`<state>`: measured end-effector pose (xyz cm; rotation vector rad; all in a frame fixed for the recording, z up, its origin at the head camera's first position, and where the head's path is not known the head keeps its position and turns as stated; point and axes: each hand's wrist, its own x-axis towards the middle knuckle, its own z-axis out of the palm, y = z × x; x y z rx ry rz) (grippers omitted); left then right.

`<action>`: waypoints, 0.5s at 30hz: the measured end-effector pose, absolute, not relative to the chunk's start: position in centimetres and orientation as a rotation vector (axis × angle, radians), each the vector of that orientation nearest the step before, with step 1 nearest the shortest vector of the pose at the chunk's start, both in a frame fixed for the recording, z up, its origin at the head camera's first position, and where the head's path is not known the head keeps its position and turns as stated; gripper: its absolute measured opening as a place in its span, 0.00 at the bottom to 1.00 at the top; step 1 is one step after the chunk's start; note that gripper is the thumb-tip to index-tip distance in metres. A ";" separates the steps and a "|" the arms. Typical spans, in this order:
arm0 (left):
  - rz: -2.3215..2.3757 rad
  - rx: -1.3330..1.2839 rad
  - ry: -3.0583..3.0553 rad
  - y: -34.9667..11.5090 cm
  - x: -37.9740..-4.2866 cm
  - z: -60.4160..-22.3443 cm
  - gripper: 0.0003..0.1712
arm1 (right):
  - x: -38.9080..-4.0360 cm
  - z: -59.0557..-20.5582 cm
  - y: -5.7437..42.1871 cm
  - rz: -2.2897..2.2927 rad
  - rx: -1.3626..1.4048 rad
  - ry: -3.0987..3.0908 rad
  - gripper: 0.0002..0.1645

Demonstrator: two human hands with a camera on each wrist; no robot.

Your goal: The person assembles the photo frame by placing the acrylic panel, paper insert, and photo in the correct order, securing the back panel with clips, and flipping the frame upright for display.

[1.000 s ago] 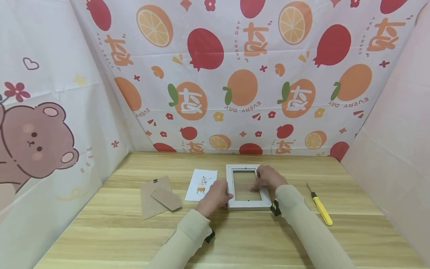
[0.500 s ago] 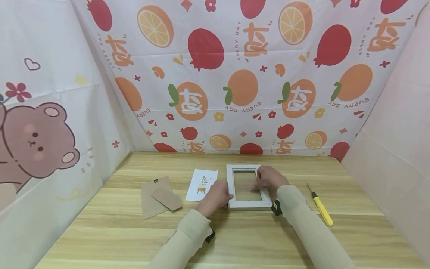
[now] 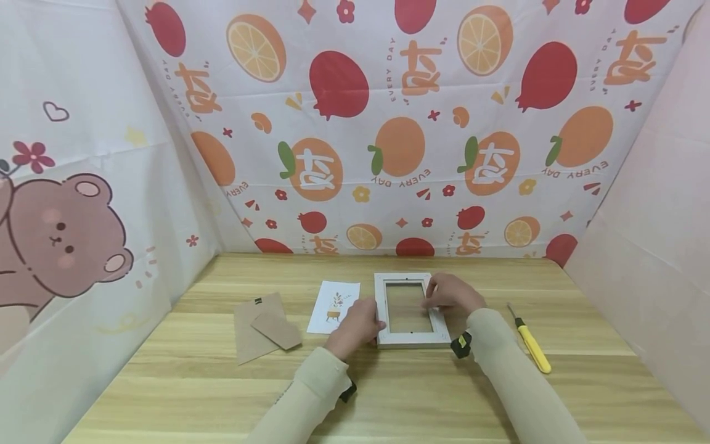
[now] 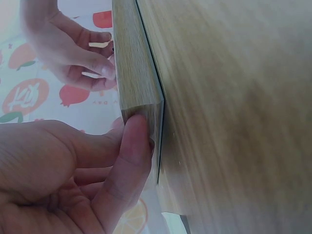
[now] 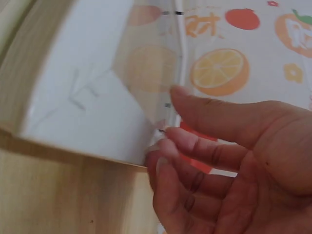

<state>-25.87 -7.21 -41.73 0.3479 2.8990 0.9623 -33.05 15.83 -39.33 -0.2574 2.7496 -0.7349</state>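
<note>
A white picture frame (image 3: 413, 338) lies back side up on the table, with a clear pane (image 3: 402, 307) in its opening. My left hand (image 3: 357, 324) grips the frame's left side; the left wrist view shows a fingertip pressed on its wooden edge (image 4: 139, 58). At the frame's right side is my right hand (image 3: 452, 295). In the right wrist view its index fingertip touches a small dark tab (image 5: 163, 130) on the inner edge. The thumb stands apart from that finger, and the other fingers bend loosely by the rim.
Left of the frame lies a white card (image 3: 327, 302) with a potted plant picture. Further left is a brown backing board (image 3: 252, 339) with a stand piece (image 3: 280, 331) on it. A yellow-handled screwdriver (image 3: 534, 348) lies at right. A printed cloth (image 3: 355, 135) hangs behind.
My right hand has shifted slightly right, and its thumb has drawn back from over the pane. My left hand keeps its grip on the picture frame, which has stayed in place.
</note>
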 end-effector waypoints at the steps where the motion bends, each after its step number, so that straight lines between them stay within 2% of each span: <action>1: 0.960 0.349 2.901 -7.2 -25.9 -41.8 0.11 | -33.0 -39.3 16.0 -0.746 -0.244 2.758 0.15; 9: 0.965 0.312 2.883 -7.2 -26.1 -41.6 0.11 | -31.7 -38.8 17.2 -0.797 -0.099 2.766 0.28; 15: 0.961 0.311 2.873 -7.1 -26.0 -41.6 0.10 | -31.0 -39.7 17.5 -0.850 -0.068 2.701 0.26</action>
